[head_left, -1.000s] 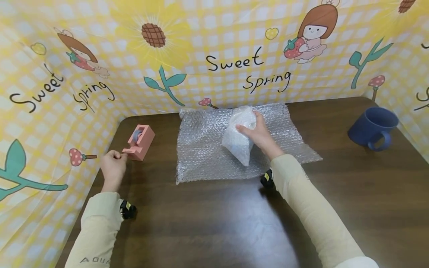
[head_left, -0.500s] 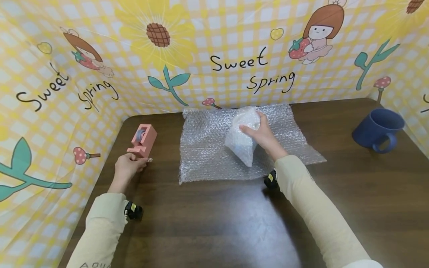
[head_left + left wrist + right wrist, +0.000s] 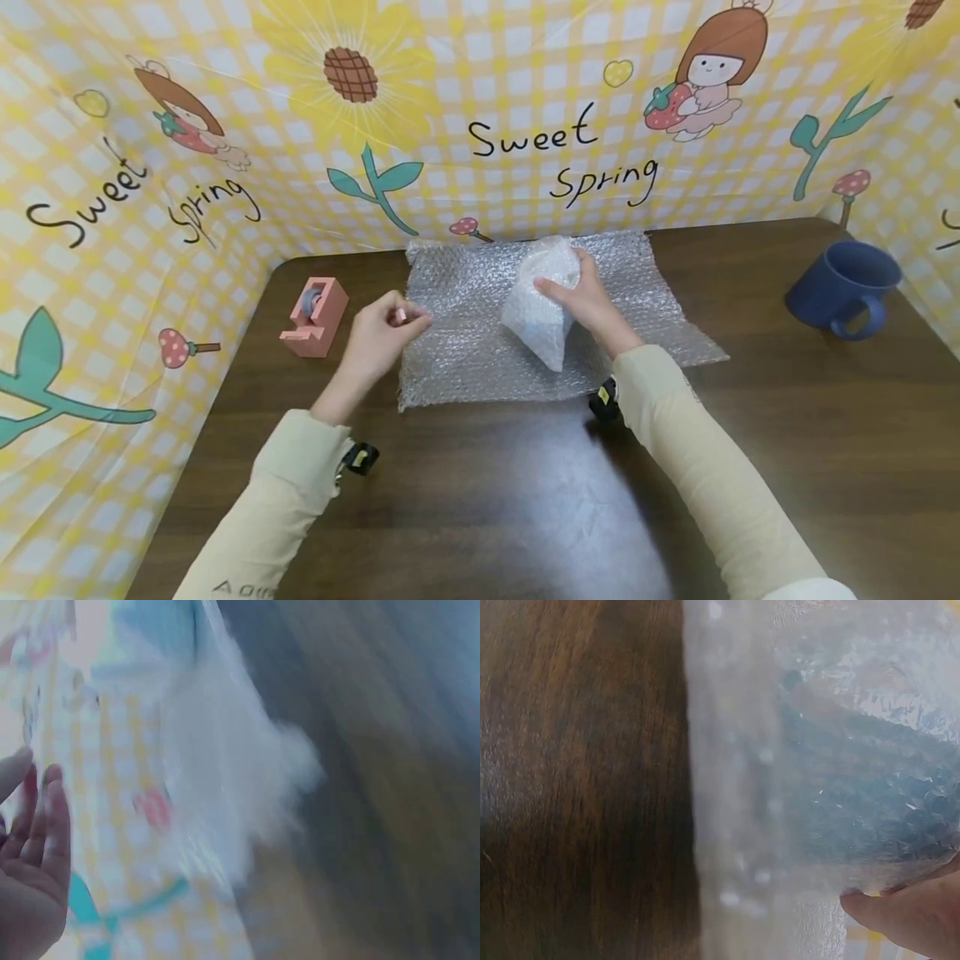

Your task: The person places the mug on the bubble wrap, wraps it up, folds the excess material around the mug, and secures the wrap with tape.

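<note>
My right hand [image 3: 588,302] grips a bundle of bubble wrap [image 3: 542,312] from its right side, thumb in front. In the right wrist view a bluish object shows dimly through the bubble wrap; its kind cannot be told. Beneath the bundle lies a flat bubble wrap sheet [image 3: 450,354]. Over that sheet's left edge, apart from the bundle, is my left hand [image 3: 375,337], thumb and finger pinched on a small piece of clear tape, which is barely visible now. The left wrist view is blurred, with the left hand [image 3: 34,870] at its left edge.
A pink tape dispenser [image 3: 324,315] with a roll in it stands at the left of the dark wooden table [image 3: 465,492]. At the far right is a blue mug [image 3: 831,287]. A yellow checked cloth [image 3: 442,67] hangs behind and at the sides.
My left hand has moved right, from the tape dispenser to the sheet's left edge; half a second ago clear tape showed at its fingertips. The right hand keeps its grip on the bundle.
</note>
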### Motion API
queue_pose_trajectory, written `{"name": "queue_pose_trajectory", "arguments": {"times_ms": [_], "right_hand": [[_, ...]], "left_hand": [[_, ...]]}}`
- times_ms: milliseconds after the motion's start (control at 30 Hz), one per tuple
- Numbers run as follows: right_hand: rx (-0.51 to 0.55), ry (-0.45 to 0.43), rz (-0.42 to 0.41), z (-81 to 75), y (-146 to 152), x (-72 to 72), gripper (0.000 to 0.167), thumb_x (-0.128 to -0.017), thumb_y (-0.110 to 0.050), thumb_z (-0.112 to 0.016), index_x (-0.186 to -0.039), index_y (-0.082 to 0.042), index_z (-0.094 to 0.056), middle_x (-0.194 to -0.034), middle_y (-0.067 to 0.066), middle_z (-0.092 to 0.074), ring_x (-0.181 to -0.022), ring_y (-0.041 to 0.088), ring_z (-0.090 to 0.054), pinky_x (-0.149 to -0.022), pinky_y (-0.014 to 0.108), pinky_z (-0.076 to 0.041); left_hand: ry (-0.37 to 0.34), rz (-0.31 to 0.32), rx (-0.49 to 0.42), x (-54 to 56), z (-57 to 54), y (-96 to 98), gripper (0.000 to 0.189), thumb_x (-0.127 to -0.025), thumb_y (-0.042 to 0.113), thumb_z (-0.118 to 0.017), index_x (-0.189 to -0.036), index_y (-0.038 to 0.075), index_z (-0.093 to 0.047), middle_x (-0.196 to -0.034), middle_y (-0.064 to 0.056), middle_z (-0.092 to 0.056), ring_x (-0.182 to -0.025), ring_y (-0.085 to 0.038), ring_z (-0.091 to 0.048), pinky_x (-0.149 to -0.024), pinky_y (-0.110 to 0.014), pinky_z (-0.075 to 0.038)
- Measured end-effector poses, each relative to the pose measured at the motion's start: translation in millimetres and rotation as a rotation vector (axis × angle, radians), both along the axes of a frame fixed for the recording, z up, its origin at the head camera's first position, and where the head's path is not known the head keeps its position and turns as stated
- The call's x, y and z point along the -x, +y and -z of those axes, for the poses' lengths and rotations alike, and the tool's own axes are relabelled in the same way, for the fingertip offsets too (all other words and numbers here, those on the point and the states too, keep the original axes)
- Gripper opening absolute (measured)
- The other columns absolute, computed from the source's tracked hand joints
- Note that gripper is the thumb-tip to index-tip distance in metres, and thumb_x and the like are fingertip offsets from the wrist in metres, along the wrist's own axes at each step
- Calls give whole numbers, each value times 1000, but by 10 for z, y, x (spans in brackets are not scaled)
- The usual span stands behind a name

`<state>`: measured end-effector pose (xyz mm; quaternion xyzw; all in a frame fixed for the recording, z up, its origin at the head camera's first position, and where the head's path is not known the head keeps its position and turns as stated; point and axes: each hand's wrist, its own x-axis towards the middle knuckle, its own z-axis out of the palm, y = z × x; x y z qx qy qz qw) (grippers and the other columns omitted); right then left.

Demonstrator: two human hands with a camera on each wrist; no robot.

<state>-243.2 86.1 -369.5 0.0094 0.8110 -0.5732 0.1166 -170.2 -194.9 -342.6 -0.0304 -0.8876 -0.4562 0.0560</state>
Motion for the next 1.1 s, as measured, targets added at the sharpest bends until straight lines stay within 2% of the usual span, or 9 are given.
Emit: {"name": "queue_pose_trajectory", "arguments": {"times_ms": [100,200,333,433,600,800,967,1033,1100], "right_hand": [[12,6,-6,2,-9,-17,90,-90,-38,-63,-153,-14,-3,-161,15,-6,-149,33,-9,-120,52,-11],[28,21,-3,-4,-4,-20,88,-91,-35,-62,-152,-11,-4,-160,16,-7,-148,33,-10,-121,52,-11],[41,36,4,5,-2,-18,87,-91,-34,-62,-152,-9,-6,-159,17,-12,-148,34,-13,-120,50,-13],[39,48,8,3,-2,-19,86,-91,-33,-62,-152,-8,-7,-158,18,-15,-147,34,-16,-120,51,-16],[-21,81,31,-23,3,-10,84,-90,-35,-63,-152,-5,-14,-160,17,-12,-147,35,-14,-119,52,-17],[-126,197,66,-21,-12,18,79,-90,-31,-64,-148,5,-24,-161,16,-1,-149,35,-8,-121,48,-16],[-48,252,50,14,-31,-1,82,-94,-24,-60,-152,-1,-8,-161,15,-7,-149,31,-10,-122,45,-14],[14,271,54,16,-35,-13,79,-93,-19,-61,-152,-5,-10,-160,17,-12,-149,31,-14,-121,46,-17],[65,277,55,13,-35,-18,69,-93,-15,-61,-147,-7,-20,-158,18,-19,-148,31,-18,-120,47,-20]], "left_hand": [[98,70,-39,64,-23,303,33,-85,12,-72,-72,9,-41,-102,-16,-72,-77,-12,-63,-60,-16,-47],[222,172,-49,163,-11,575,31,-83,4,-71,-74,5,-42,-104,-17,-71,-90,-25,-69,-73,-24,-55],[397,240,-16,296,52,873,28,-80,-5,-70,-74,1,-43,-108,-18,-71,-95,-31,-67,-81,-36,-55],[434,257,-15,371,100,1052,26,-79,-9,-68,-77,0,-43,-114,-19,-68,-97,-31,-67,-85,-37,-54],[351,229,-35,457,135,1238,25,-81,-8,-67,-83,1,-43,-125,-17,-64,-101,-29,-68,-92,-32,-53],[263,221,-76,545,144,1295,29,-80,-9,-67,-87,0,-41,-135,-15,-57,-104,-29,-68,-91,-29,-54],[223,255,-78,583,142,1281,31,-80,-11,-66,-91,0,-39,-139,-15,-52,-106,-31,-67,-88,-30,-55],[211,262,-70,592,142,1275,31,-81,-10,-65,-92,0,-38,-139,-16,-52,-107,-31,-66,-89,-30,-55],[198,268,-57,597,141,1272,31,-82,-10,-65,-92,1,-38,-139,-16,-52,-109,-32,-66,-89,-32,-55]]}}
